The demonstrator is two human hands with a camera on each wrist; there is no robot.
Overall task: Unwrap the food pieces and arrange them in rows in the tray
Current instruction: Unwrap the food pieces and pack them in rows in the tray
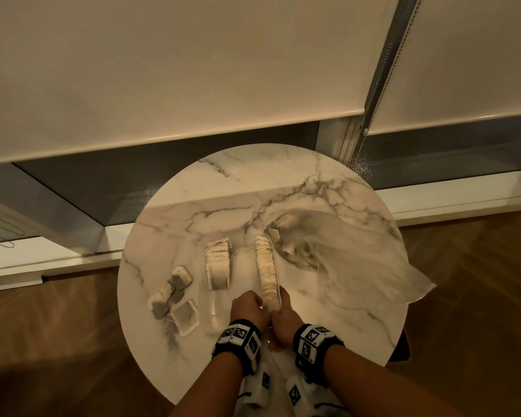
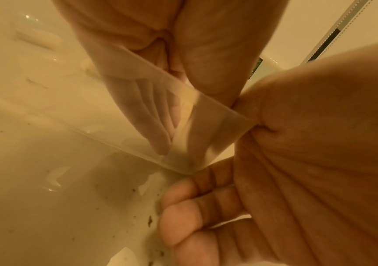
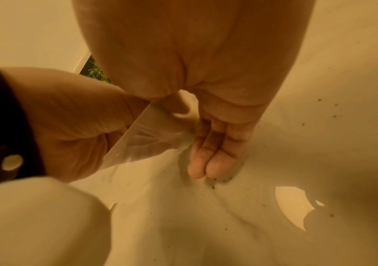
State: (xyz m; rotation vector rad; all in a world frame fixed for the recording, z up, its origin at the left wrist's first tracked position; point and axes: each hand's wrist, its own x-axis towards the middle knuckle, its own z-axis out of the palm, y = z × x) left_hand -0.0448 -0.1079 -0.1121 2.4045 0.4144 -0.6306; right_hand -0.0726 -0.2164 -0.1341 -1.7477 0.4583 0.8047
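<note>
Two rows of food pieces sit in the clear tray on our bench; they look light and crumbly. Our left hand and right hand each pinch thin, slippery film, best taken at its edge.

No words, brand names or numbers can be read in any of the three views. The only signs are the black-and-white square fiducial markers on the wristbands, seen from the head view at about 6 o'clock of the round marble table: coded block patterns, not letters. More of the same markers sit on the white units below the wrists; tiny characters beside some of them are too small to make out. The tea bags at the table's centre and at 8 o'clock show no legible print, and the wrist views show no lettering at all.
</note>
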